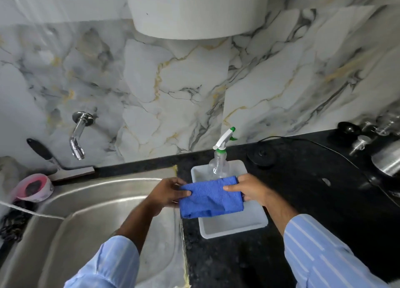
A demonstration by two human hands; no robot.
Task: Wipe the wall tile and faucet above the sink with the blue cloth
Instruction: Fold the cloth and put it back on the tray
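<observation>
Two hands in view, both mine, both on one blue cloth point(211, 195). Left hand point(167, 192) pinches the cloth's left edge, thumb on top, fingers under. Right hand point(251, 189) grips the right edge the same way. The cloth is folded and stretched between them, held above the near-left part of one white tray point(233, 229), off the tray floor as far as I can tell.

The tray sits on the black surface point(303, 201), just beside the sink's right rim. One clear spray bottle point(218, 160) with a white and green trigger stands upright at the tray's far end, right behind the cloth.

One steel sink point(86, 212), left of the tray; my left forearm crosses over its basin. One chrome faucet point(78, 134) comes out of the marble wall tile point(173, 81) above the sink's far-left side, spout pointing down. Cloth and faucet are well apart.

At the sink's far-left corner: one pink tub point(32, 188), one black-handled squeegee point(58, 164) lying along the far edge against the wall.

Far-right corner of the surface: several steel items, count unclear, blurred. One black cord point(324, 147) runs across the surface there. Two striped blue sleeves at the bottom edge.
</observation>
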